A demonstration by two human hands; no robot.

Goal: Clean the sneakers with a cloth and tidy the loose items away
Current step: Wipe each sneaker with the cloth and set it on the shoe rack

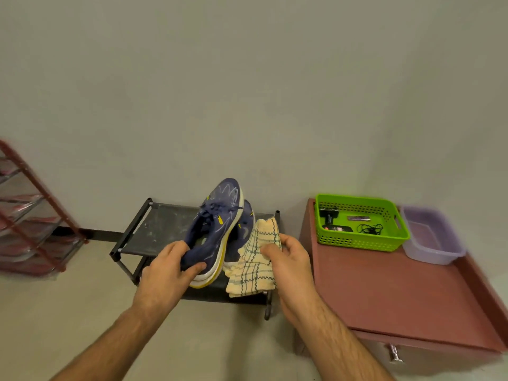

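Navy mesh with a white and yellow sole: one sneaker is lifted at its heel by the left hand, whose grip is closed round the heel collar, thumb on the outer side and fingers curled into the opening. The toe points up and away toward the wall. A second sneaker of the same colours stands just behind it on the top shelf of a low black shoe rack. The right hand has its grip closed on a cream checked cloth, bunched between thumb and fingers, the loose end hanging down beside the lifted sneaker's sole. To the right, a reddish-brown tabletop carries a green basket holding a few small dark items and a coiled cable, with a pale purple tub touching its right side. A red rack stands at far left.
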